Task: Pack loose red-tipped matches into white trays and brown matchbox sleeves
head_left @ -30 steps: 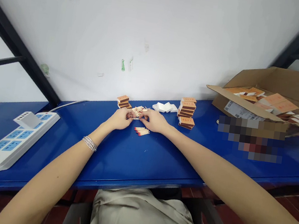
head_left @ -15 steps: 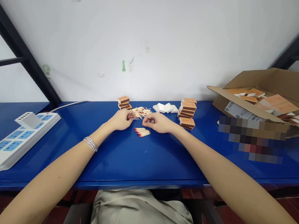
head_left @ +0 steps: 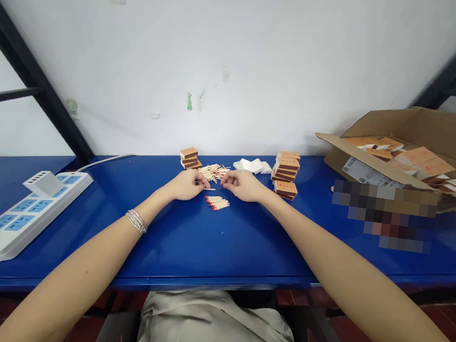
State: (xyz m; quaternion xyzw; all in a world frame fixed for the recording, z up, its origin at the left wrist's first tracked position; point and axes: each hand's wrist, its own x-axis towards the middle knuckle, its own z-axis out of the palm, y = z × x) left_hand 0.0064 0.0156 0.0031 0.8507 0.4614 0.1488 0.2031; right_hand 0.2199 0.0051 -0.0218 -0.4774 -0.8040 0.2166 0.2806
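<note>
My left hand (head_left: 189, 184) pinches a single matchstick (head_left: 210, 189), whose pale end points right. Facing it, my right hand (head_left: 240, 185) has its fingers curled together at the right edge of a loose heap of matchsticks (head_left: 212, 172); whatever its fingertips hold, if anything, is too small to make out. Just in front of both hands lies a neat row of matchsticks (head_left: 217, 203), their red heads to the left. Behind my left hand stands a short stack of orange matchboxes (head_left: 189, 156).
White folded pieces (head_left: 253, 166) lie behind my right hand. A taller matchbox stack (head_left: 285, 170) stands to their right. An open cardboard box (head_left: 335, 151) of matchboxes is at the far right. A white power strip (head_left: 24, 219) lies on the left of the blue table (head_left: 216, 254).
My left hand has come slightly nearer, and the matchstick in it now shows clear of the heap, above the row. My right hand has shifted very little.
</note>
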